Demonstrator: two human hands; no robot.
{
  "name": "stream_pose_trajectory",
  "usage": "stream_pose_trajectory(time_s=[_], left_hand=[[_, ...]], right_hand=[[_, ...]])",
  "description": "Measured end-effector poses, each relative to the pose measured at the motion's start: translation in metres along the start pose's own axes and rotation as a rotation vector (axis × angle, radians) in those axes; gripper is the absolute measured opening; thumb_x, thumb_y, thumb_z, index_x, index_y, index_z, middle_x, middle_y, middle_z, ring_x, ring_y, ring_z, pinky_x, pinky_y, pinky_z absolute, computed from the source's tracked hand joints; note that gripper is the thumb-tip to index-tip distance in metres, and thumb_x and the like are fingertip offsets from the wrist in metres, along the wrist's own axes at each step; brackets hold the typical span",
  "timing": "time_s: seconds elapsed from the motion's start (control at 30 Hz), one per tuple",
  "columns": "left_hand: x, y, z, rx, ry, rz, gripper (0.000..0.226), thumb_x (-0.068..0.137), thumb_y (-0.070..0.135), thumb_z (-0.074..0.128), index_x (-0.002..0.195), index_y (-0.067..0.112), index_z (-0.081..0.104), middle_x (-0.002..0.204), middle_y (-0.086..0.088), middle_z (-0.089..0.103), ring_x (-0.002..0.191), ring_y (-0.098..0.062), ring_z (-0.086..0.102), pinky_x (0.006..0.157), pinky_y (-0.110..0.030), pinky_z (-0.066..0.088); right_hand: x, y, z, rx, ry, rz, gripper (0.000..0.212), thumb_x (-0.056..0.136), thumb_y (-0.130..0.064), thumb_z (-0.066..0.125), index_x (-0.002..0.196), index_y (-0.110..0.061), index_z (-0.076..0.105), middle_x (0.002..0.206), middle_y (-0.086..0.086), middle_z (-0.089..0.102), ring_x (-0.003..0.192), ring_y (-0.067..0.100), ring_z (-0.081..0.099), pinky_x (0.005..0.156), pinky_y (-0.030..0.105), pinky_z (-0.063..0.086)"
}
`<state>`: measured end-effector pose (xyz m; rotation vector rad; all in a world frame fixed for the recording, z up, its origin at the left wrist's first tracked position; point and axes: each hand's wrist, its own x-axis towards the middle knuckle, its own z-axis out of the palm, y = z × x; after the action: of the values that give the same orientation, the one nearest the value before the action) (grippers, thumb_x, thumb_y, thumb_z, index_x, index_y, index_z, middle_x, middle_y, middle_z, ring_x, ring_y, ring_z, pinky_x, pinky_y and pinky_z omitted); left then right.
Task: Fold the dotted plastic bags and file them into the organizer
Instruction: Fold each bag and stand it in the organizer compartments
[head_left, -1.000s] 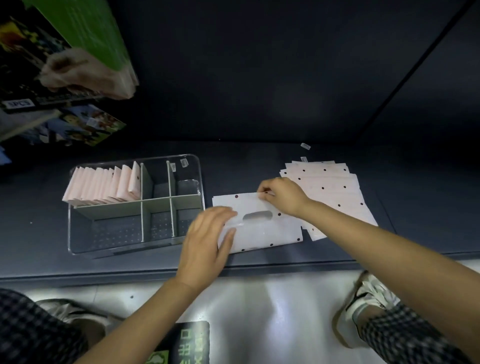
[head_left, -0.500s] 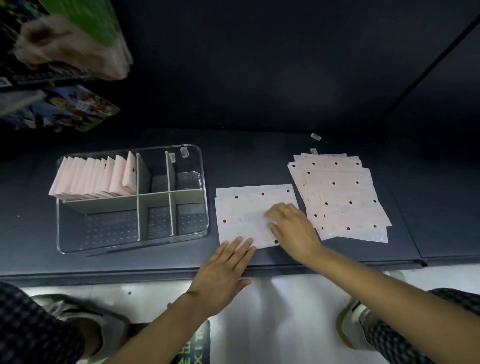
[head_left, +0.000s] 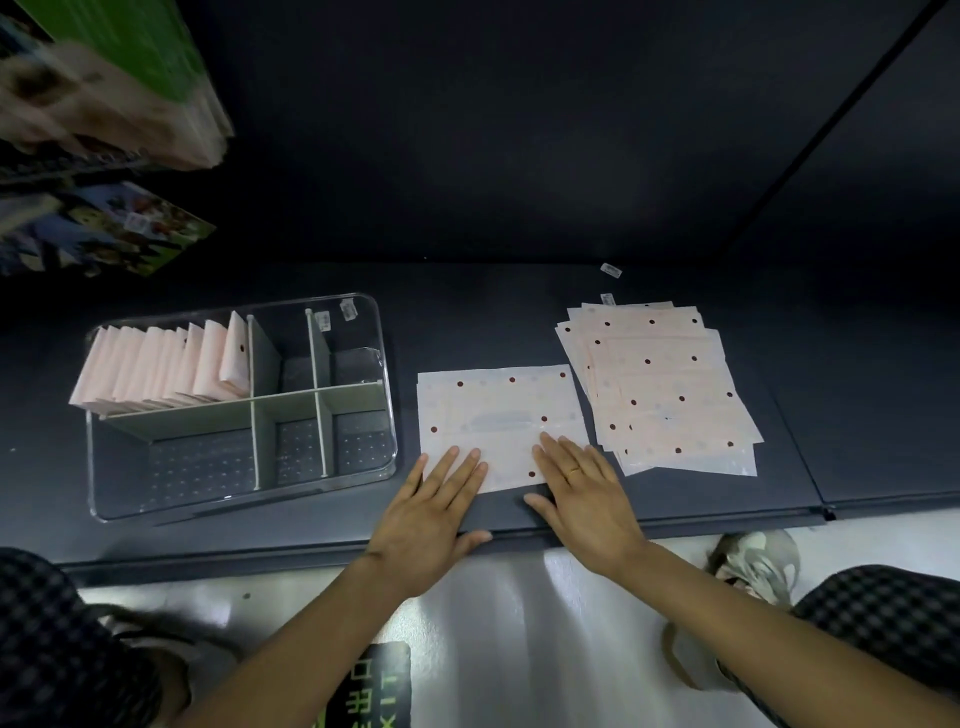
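Both the left hand (head_left: 428, 514) and right hand (head_left: 587, 493) lie flat, fingers (head_left: 457, 462) straight, pressing the dotted bag (head_left: 498, 410) on the surface (head_left: 467, 322). It looks thin, limp and slippery (likely to skate), so pinch its near edge to fold.

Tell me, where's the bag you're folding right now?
In the head view, the dotted bag lies flat on the dark shelf, between the clear organizer on its left and the pile of unfolded bags on its right.

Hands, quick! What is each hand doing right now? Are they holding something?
Left hand: open, flat, fingers pressing the near edge of the dotted plastic bag.
Right hand: open, flat, fingers pressing the same bag.
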<state>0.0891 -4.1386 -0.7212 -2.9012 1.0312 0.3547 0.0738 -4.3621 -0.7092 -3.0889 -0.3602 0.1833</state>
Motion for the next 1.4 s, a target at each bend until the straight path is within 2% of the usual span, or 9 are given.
stream_pose_trajectory(time_s=[0.07,0.13,0.27,0.43,0.73,1.0,1.2,1.33,1.4], left_hand=[[0.002,0.0,0.001,0.001,0.01,-0.019,0.075,0.089,0.062,0.004,0.15,0.018,-0.001,0.157,0.002,-0.005,0.144,-0.024,-0.009,0.116,-0.05,-0.003],[0.005,0.0,0.003,-0.025,-0.041,-0.023,0.074,0.088,0.062,0.0,0.148,0.02,-0.014,0.155,0.004,-0.018,0.141,-0.023,-0.022,0.115,-0.047,-0.013],[0.004,0.001,-0.005,-0.008,0.005,-0.026,0.071,0.091,0.058,0.018,0.145,0.016,0.034,0.152,-0.002,0.031,0.14,-0.024,0.028,0.113,-0.051,0.02],[0.006,-0.002,-0.002,-0.047,0.041,-0.007,0.07,0.09,0.058,0.023,0.141,0.014,0.043,0.148,-0.002,0.04,0.136,-0.024,0.036,0.104,-0.05,0.04],[0.008,-0.005,0.003,-0.038,0.094,-0.006,0.068,0.092,0.057,0.025,0.144,0.015,0.038,0.151,-0.002,0.034,0.139,-0.024,0.03,0.111,-0.047,0.029],[0.008,-0.001,-0.002,-0.028,0.133,0.003,0.066,0.092,0.055,0.028,0.144,0.016,0.038,0.151,-0.002,0.034,0.139,-0.024,0.031,0.108,-0.048,0.021],[0.006,0.007,-0.002,-0.038,0.124,0.017,0.067,0.09,0.056,0.034,0.143,0.016,0.041,0.149,-0.002,0.038,0.137,-0.022,0.036,0.109,-0.047,0.036],[0.005,0.006,0.0,-0.032,0.119,0.006,0.068,0.09,0.057,0.029,0.144,0.016,0.038,0.15,-0.004,0.035,0.138,-0.027,0.033,0.11,-0.049,0.026],[0.004,0.005,0.0,-0.026,0.098,-0.007,0.068,0.09,0.058,0.027,0.144,0.018,0.039,0.15,-0.004,0.035,0.138,-0.029,0.033,0.11,-0.052,0.031]], right_hand=[[0.014,0.001,-0.01,0.095,0.066,0.053,0.049,0.095,-0.042,0.049,0.133,-0.012,0.052,0.139,0.006,0.051,0.126,0.026,0.048,0.108,0.038,0.034],[0.041,0.005,-0.022,0.223,0.055,0.095,0.045,0.097,-0.037,0.045,0.136,-0.014,0.047,0.139,0.005,0.049,0.128,0.024,0.042,0.107,0.032,0.03],[0.104,0.015,-0.041,0.341,0.01,0.109,0.041,0.094,-0.027,0.053,0.133,-0.016,0.05,0.136,0.005,0.049,0.125,0.024,0.04,0.105,0.032,0.031],[0.147,0.014,-0.044,0.415,-0.134,0.142,0.033,0.086,-0.026,0.066,0.117,-0.018,0.061,0.122,0.004,0.054,0.117,0.023,0.045,0.099,0.036,0.04],[0.168,0.019,-0.039,0.396,-0.174,0.136,0.008,0.085,-0.02,0.066,0.091,-0.016,0.068,0.104,0.003,0.059,0.104,0.019,0.052,0.09,0.035,0.045],[0.18,0.018,-0.041,0.304,-0.23,0.14,0.013,0.084,-0.006,0.048,0.085,-0.011,0.06,0.092,0.005,0.062,0.091,0.027,0.059,0.078,0.036,0.05],[0.186,0.02,-0.043,0.295,-0.256,0.114,0.015,0.083,-0.006,0.048,0.08,-0.018,0.055,0.083,-0.003,0.057,0.087,0.025,0.058,0.076,0.033,0.048],[0.186,0.022,-0.04,0.316,-0.25,0.114,0.015,0.085,-0.006,0.049,0.079,-0.019,0.055,0.083,-0.004,0.057,0.085,0.022,0.057,0.076,0.032,0.049],[0.185,0.022,-0.039,0.317,-0.245,0.117,0.014,0.086,-0.007,0.049,0.082,-0.017,0.057,0.086,-0.002,0.06,0.086,0.023,0.058,0.077,0.033,0.049]])
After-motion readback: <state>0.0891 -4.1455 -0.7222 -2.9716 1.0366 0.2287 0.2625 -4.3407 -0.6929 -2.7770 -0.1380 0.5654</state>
